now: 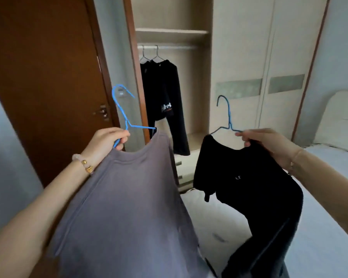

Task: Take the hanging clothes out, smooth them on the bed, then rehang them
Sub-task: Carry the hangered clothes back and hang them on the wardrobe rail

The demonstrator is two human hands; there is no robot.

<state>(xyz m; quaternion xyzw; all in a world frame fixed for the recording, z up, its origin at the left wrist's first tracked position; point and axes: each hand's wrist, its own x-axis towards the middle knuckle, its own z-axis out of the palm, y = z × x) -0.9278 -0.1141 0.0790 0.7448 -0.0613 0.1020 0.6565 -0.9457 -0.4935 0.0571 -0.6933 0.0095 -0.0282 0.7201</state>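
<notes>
Head view. Left hand (pixel 107 140): fingers closed around blue hanger (pixel 122 109) carrying grey shirt (pixel 127 207). Right hand (pixel 263 142): pinching second blue hanger (pixel 226 115) bearing black garment (pixel 249 187), above bed (pixel 329 227). Wardrobe rail (pixel 169 47): two dark garments (pixel 165 101) hanging.

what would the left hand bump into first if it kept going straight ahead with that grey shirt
Probably the brown wardrobe side panel by the open section, or the black clothes hanging just right of it. The left hand holds the grey shirt by its blue hanger; depth is unclear.

Single head view, close above hands (pixel 109 140), facing open wardrobe (pixel 173 77).
</notes>
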